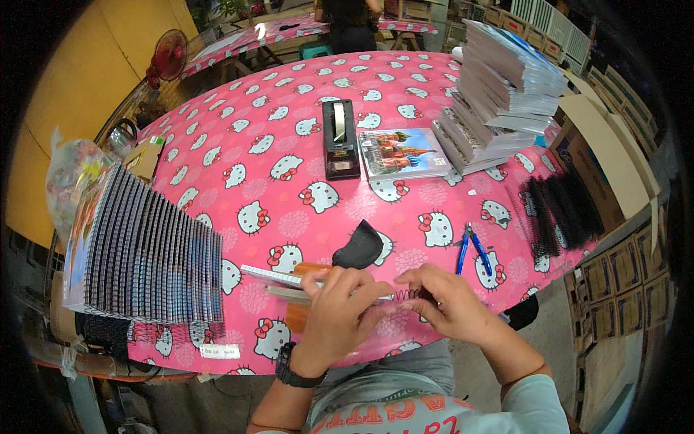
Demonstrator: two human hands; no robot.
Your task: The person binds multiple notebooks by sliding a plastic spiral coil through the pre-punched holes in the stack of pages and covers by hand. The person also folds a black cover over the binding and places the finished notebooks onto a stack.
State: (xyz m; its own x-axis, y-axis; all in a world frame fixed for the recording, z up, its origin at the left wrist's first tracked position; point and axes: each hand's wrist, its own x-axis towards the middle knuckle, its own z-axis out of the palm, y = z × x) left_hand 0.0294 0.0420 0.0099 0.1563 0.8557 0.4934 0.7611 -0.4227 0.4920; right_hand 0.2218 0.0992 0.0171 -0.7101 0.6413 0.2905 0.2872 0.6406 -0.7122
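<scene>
My left hand (340, 307), with a black watch on its wrist, grips a notebook (271, 276) near the table's front edge. The notebook is mostly hidden by my fingers. Pinched in my right hand (447, 300) is a dark spiral binding coil (407, 294), its end meeting the notebook's edge beside my left fingertips. An orange-brown piece (296, 318) lies under the notebook. Just beyond my hands rests a folded black cloth pad (360, 246). Blue-handled cutting pliers (473, 251) lie open to the right.
Spiral-bound notebooks (155, 253) form a long stack at left. Far right stands a tall pile of unbound books (499, 94), beside a picture-covered book (405, 153) and a black tray-like tool (340, 141). Black coils (560, 213) lie by a cardboard box (596, 163). Another person (352, 25) stands beyond.
</scene>
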